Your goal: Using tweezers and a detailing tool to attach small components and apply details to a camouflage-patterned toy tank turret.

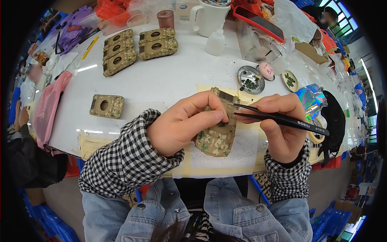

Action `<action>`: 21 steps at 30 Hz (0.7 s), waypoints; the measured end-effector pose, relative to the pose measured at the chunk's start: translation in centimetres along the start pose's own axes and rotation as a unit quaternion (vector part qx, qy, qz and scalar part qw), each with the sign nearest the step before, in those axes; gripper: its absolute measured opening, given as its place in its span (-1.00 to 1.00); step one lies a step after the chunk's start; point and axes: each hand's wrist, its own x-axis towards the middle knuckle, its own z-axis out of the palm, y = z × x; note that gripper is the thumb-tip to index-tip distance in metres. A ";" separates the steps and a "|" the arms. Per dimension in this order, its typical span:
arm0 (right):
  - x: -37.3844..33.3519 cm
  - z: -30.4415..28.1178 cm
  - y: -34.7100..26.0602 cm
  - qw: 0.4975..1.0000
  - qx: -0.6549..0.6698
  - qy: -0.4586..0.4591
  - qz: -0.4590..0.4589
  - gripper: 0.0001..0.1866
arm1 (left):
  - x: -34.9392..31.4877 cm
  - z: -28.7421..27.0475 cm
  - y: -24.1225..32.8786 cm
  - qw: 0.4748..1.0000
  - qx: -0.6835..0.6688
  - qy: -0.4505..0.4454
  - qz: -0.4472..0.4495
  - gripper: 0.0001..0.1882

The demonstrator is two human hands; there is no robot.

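Black tweezers (288, 120) are held in my right hand (284, 139), between thumb and fingers, with their tips pointing left. Close to those tips, my left hand (181, 121) has its thumb and index finger pinched together; whatever lies between them is too small or hidden to name. Beneath both hands rests a camouflage-painted model tank hull (215, 141), partly covered by my left fingers. It lies on a white work sheet (246, 155) edged with yellowish tape. Small dark green parts (250, 83) sit in a round metal dish (262, 86) beyond my right hand.
A single similar hull (116, 107) stands at left, and several more (117, 60) are grouped farther back. A white dropper bottle (215, 42), a white mug (209, 20) and a red-cased phone (260, 23) line the back. A pink mesh basket (50, 109) is at the left edge.
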 end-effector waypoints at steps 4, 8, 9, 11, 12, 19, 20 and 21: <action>-0.4 0.3 0.3 0.999 0.021 0.038 -0.022 -0.83 | 0.2 0.2 -0.1 0.997 0.069 0.019 0.034 -0.86; -0.2 1.3 0.8 0.995 0.063 0.062 -0.045 -0.83 | 0.2 0.2 -0.3 0.994 0.091 0.034 0.043 -0.86; -0.2 1.3 0.7 0.996 0.060 0.061 -0.035 -0.84 | 0.3 0.2 -0.4 0.994 0.087 0.035 0.050 -0.86; -0.1 1.6 0.5 0.994 0.072 0.076 -0.019 -0.84 | 0.2 0.3 -0.4 0.995 0.082 0.039 0.044 -0.86; -0.2 1.7 0.4 0.993 0.078 0.084 -0.010 -0.84 | 0.2 0.4 -0.3 0.995 0.080 0.041 0.041 -0.86; -0.1 1.7 0.5 0.993 0.084 0.083 -0.005 -0.85 | 0.2 0.4 -0.6 0.992 0.102 0.041 0.067 -0.86; -0.1 1.7 0.6 0.993 0.087 0.083 -0.005 -0.85 | 0.2 0.4 -0.7 0.992 0.100 0.040 0.067 -0.86; -0.1 1.8 0.6 0.992 0.091 0.084 -0.004 -0.86 | 0.2 0.4 -0.7 0.992 0.099 0.039 0.067 -0.86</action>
